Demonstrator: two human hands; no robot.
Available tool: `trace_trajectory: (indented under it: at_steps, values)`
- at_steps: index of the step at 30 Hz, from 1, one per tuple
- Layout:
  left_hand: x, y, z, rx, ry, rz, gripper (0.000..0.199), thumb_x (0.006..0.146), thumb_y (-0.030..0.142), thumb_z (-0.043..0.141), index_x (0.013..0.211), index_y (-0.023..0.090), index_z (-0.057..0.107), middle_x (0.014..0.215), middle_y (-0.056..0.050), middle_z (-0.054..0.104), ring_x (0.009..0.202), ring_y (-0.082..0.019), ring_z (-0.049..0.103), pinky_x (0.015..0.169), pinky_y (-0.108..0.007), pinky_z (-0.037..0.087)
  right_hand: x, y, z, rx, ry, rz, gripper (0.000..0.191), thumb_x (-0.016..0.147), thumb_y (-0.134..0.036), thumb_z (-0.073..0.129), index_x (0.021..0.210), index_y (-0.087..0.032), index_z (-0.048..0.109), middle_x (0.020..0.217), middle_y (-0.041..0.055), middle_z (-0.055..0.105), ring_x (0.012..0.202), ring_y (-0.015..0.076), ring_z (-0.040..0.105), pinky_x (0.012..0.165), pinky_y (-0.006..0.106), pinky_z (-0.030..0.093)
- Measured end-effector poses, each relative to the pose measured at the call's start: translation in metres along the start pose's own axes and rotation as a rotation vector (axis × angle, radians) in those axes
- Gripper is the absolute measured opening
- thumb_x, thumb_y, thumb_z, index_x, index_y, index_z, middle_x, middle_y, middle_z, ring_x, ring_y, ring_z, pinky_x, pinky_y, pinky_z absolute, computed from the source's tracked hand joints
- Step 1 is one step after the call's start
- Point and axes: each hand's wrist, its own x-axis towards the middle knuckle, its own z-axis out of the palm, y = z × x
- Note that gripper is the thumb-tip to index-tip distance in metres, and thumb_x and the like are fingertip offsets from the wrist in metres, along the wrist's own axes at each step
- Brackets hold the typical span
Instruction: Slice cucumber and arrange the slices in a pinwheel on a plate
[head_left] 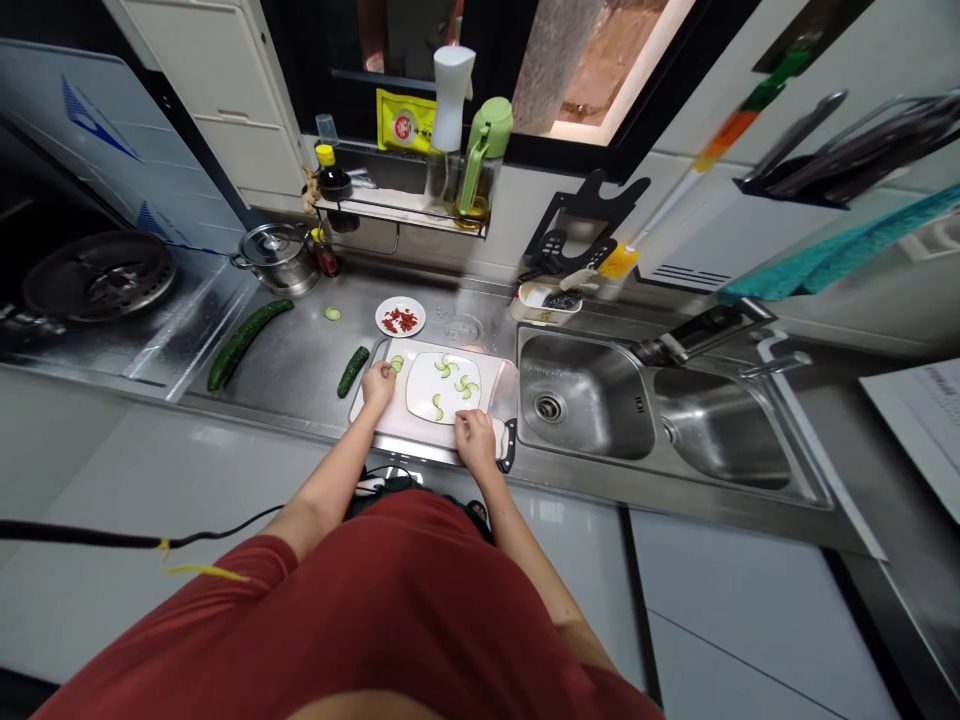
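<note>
A white plate (420,396) lies on a pale cutting board (390,424), with thin cucumber slices (466,387) set on it in small pinwheel shapes. My left hand (378,388) is closed at the board's left side, beside a few cucumber slices (396,364); what its fingers hold is too small to tell. Over the plate's lower right corner is my right hand (475,438), fingers pinched together, their contents hidden. A cut cucumber piece (352,372) rests left of the board. A knife (509,445) with a black handle lies at the board's right edge.
Left on the steel counter are a whole cucumber (244,345), a lidded pot (277,258) and a cucumber slice (332,314). A small plate of red pieces (400,318) sits behind the board. To the right is a double sink (585,395); bottles stand on the rear shelf (405,212).
</note>
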Motion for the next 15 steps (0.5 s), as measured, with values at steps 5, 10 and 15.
trace_trajectory:
  at_steps: [5,10,15]
  values:
    - [-0.001,0.002,-0.005,0.032,0.005,-0.002,0.022,0.077,0.025,0.054,0.092,0.018,0.068,0.075,-0.003,0.065,0.069,-0.016,0.056,0.068,-0.025,0.039,-0.001,-0.002,0.000,0.017,0.001,0.008,0.023,0.092,-0.023,0.044,0.092,-0.019,0.066,0.088,0.0084,0.063,0.088,0.0241,0.052,0.081,0.036,0.043]
    - [-0.005,0.007,-0.015,0.006,0.042,-0.067,0.019,0.078,0.033,0.055,0.085,0.018,0.066,0.074,-0.003,0.065,0.068,-0.017,0.057,0.067,-0.026,0.040,-0.003,-0.001,0.000,0.017,-0.009,0.012,0.024,0.092,-0.023,0.043,0.092,-0.020,0.067,0.088,0.0083,0.063,0.088,0.0238,0.052,0.082,0.036,0.043]
    - [-0.011,0.015,-0.023,-0.120,0.119,-0.047,0.022,0.079,0.037,0.055,0.084,0.018,0.065,0.078,-0.004,0.067,0.072,-0.016,0.059,0.070,-0.025,0.042,-0.004,-0.001,0.002,0.022,-0.007,0.019,0.023,0.091,-0.024,0.043,0.092,-0.019,0.067,0.088,0.0083,0.063,0.088,0.0238,0.052,0.083,0.036,0.043]
